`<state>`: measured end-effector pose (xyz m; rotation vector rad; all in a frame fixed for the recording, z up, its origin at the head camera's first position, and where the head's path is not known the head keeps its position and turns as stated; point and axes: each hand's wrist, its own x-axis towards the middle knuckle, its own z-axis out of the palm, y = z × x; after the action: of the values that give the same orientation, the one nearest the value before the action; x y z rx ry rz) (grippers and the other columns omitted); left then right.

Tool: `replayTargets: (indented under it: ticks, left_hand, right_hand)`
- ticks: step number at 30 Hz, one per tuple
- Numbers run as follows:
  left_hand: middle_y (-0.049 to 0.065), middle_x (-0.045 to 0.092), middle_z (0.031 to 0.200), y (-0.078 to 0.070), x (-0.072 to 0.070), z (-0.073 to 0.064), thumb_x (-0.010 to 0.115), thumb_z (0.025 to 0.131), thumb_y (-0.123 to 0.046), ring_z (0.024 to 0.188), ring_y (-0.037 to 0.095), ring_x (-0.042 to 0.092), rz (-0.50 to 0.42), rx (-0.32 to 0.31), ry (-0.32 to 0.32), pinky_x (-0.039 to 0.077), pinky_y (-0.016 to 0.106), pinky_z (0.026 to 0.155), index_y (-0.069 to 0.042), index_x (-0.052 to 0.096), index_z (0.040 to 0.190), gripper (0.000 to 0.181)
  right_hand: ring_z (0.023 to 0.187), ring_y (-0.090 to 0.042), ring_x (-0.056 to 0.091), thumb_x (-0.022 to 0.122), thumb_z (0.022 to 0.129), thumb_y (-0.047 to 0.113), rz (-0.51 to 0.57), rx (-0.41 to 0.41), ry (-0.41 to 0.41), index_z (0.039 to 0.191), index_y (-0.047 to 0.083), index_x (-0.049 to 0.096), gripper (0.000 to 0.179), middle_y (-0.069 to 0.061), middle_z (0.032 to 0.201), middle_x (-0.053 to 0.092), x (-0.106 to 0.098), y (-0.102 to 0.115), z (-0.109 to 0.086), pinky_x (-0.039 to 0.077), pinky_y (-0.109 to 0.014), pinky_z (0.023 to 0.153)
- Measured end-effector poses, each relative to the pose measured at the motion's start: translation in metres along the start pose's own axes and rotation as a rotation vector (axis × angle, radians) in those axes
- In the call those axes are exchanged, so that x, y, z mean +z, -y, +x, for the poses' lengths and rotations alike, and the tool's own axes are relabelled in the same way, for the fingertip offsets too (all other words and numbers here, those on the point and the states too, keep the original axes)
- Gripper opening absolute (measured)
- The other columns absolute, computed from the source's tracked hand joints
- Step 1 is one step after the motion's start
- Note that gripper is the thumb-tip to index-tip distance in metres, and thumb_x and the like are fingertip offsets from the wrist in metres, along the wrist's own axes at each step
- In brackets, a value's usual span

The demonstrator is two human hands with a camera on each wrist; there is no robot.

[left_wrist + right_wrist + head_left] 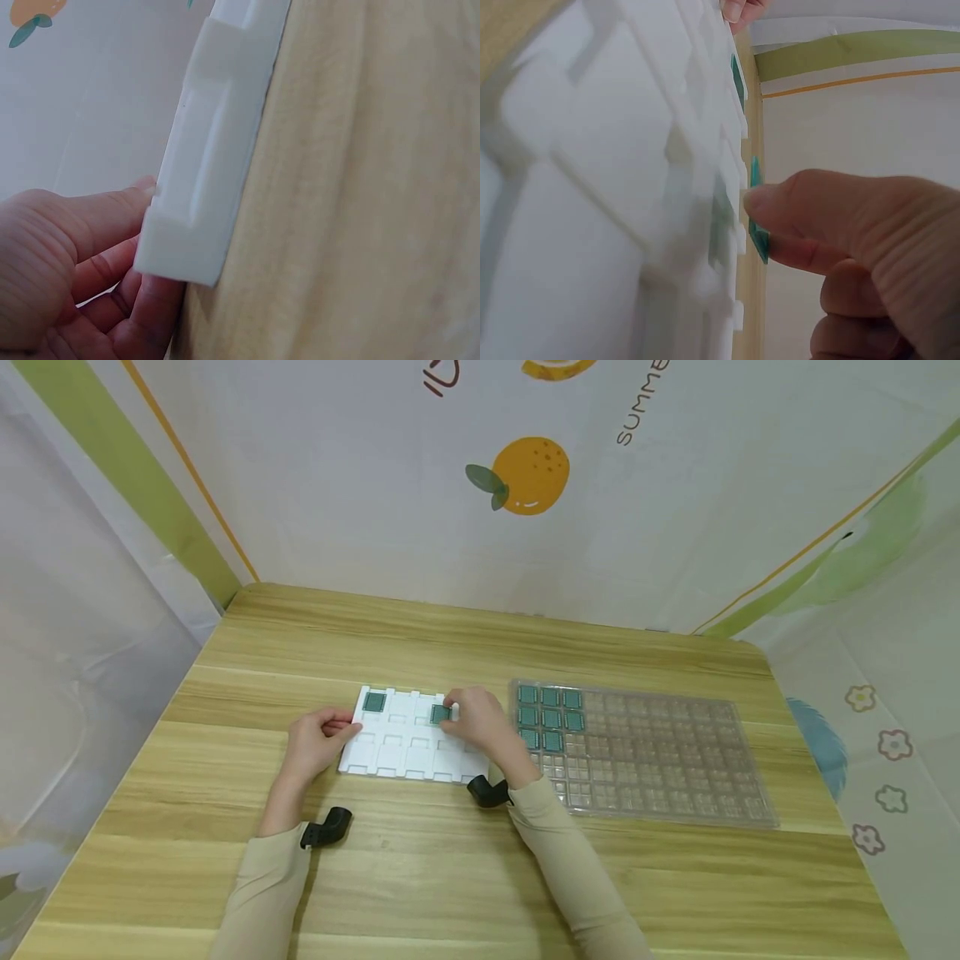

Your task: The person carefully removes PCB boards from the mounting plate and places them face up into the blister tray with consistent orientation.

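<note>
A white tray (390, 752) with rows of shallow pockets lies on the table. My left hand (309, 743) grips its left edge, thumb on the rim and fingers at the side, as the left wrist view shows. Between thumb and fingers, my right hand (480, 724) pinches a thin green square chip (759, 241). In the right wrist view that chip is tilted on edge, just off the tray's surface. One more green chip (374, 702) sits in the tray's far left pocket. The right hand covers part of the tray's right side.
To the right lies a clear plastic tray (660, 752) with many compartments. Several green chips (551, 718) fill its far left compartments. The wooden table (420, 877) has a white printed curtain (360, 510) behind it. Each wrist carries a black camera mount (327, 828).
</note>
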<state>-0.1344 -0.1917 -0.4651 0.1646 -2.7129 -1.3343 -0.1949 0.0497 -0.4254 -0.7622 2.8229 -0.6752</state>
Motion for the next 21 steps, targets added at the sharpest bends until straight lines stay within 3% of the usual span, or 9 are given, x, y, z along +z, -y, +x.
replayTargets:
  ticks: [13,21]
  left_hand:
    - [0.021,0.067,0.085,0.001,0.002,0.001,0.067,0.085,-0.008,0.076,0.027,0.061,-0.003,-0.001,0.002,0.043,0.015,0.061,0.010,0.066,0.096,0.021]
    - [0.021,0.067,0.087,0.002,0.001,0.001,0.067,0.085,-0.007,0.077,0.027,0.061,0.004,-0.013,0.005,0.043,0.015,0.062,0.010,0.066,0.098,0.021]
  right_hand:
    - [0.050,-0.008,0.032,0.072,0.080,0.012,0.020,0.022,-0.015,0.099,0.000,0.069,0.023,-0.007,0.077,0.064,-0.005,-0.016,-0.016,0.030,-0.019,0.049]
    - [0.047,-0.008,0.034,0.071,0.082,0.012,0.039,0.072,-0.021,0.102,-0.001,0.068,0.024,0.005,0.051,0.039,-0.011,-0.025,-0.029,0.028,-0.019,0.044]
